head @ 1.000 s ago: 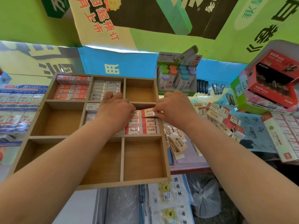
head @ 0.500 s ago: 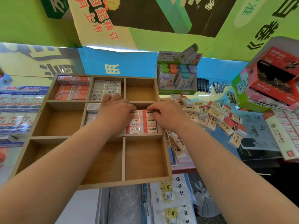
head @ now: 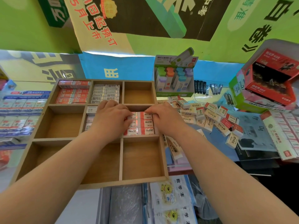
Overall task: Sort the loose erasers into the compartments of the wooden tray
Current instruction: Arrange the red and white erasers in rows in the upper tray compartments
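Erasers (head: 146,125) lie in the middle-right compartment of the wooden tray (head: 140,159); left hand (head: 111,118) and right hand (head: 165,118) bend fingertips onto the rear row, pinching or pressing unclear.

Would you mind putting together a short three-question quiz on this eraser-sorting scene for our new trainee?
1. True or false: the right compartment in the far row of the wooden tray is packed with erasers.
2. Where does the pile of loose erasers lie? A) right of the tray B) left of the tray C) in the tray's near right compartment
3. Fill in: the left hand and the right hand meet over the red 2B erasers in the ____ row's right compartment.
Key: 1 false, it shows bare wood; 2 A; 3 middle.
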Available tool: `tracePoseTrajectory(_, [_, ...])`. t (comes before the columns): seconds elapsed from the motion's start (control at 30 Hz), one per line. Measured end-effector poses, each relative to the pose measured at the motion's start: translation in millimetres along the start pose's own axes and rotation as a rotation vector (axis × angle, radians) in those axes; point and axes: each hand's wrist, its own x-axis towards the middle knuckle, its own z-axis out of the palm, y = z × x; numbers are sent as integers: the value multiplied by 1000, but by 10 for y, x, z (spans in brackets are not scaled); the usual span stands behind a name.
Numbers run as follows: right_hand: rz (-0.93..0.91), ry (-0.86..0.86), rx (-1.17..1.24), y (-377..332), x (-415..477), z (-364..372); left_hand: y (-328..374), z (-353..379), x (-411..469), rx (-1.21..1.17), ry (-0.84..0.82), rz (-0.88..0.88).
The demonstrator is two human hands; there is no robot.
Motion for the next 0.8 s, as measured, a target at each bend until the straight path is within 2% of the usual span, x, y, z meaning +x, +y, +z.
tracePoseTrajectory(0.07, [1,129,134,64,-99,-59,42,-75,37,-1,-1,-35])
tracePoseTrajectory(0.13, [81,275,268,199,-242,-151,148,-160,68,-54,53,-68])
tracePoseTrajectory(0.2, [174,365,347,427,-416,-265,366,-207,103,-147,114,-21])
tracePoseTrajectory(0.27, [270,434,339,715,-599,-395,663,-201,148,-241,116,60])
tracePoseTrajectory(0.37, [521,505,245,1233,-831,-589,1145,-99,224,-312,39,148])
tracePoseTrajectory(0.47, [689,481,199,1640,-1037,-689,1536,70,326,-290,-42,202])
tracePoseTrajectory(0.57, [621,402,183,1872,-1157,-685,1796,238,442,-283,-107,184])
tracePoseTrajectory(0.7, [599,269,416,2037,-1189,-668,2035,429,541,-252,-115,222])
tracePoseTrajectory(0.8, [585,268,462,2090,-1144,-634,2183,500,600,-238,-92,300])
